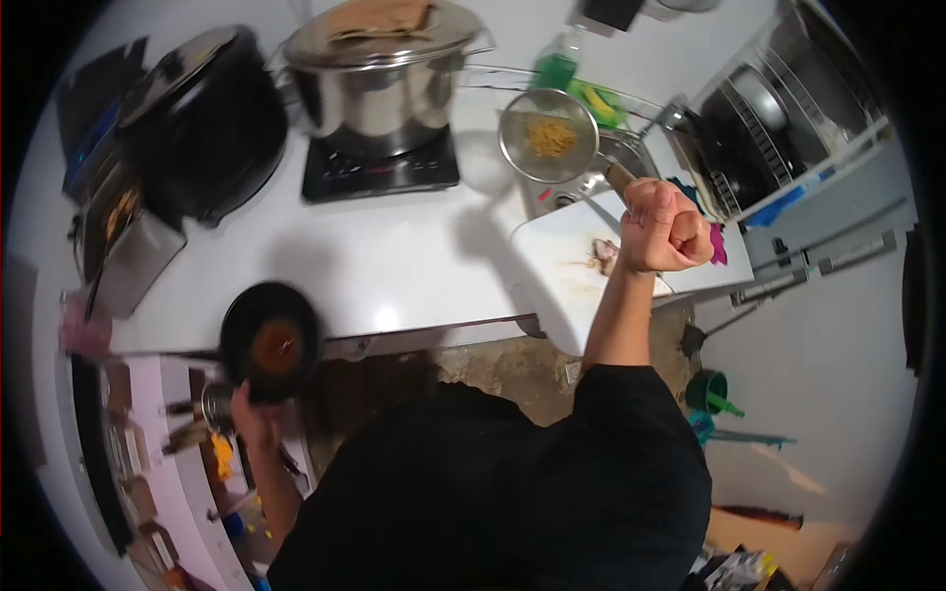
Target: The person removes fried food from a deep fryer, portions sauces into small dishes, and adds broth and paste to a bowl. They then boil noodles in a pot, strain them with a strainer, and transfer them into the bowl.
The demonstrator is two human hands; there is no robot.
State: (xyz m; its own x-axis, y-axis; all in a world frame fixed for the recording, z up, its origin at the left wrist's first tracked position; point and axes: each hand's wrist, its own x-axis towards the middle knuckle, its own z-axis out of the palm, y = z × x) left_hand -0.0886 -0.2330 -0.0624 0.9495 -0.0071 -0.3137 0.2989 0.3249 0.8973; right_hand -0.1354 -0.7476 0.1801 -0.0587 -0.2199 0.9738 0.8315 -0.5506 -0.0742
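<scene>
My right hand (670, 227) is closed around the handle of a round mesh strainer (517, 123), raised near the sink. Yellowish strips of food (552, 137), perhaps noodles, lie in its mesh. At the left, my left hand (258, 419) grips the near rim of a black bowl (236, 330), held at the counter's front edge. Reddish-brown liquid (278, 347) covers part of the bowl's bottom. Below my right forearm sits a white cutting board (552, 256) with small pale scraps (603, 256) on it.
A steel pot (379, 103) stands on a black induction cooktop (320, 177) at the back. Left of it is a large black pot (212, 128). Behind the strainer are the sink (636, 153) and a green bottle (558, 64). A dish rack (769, 128) stands at right.
</scene>
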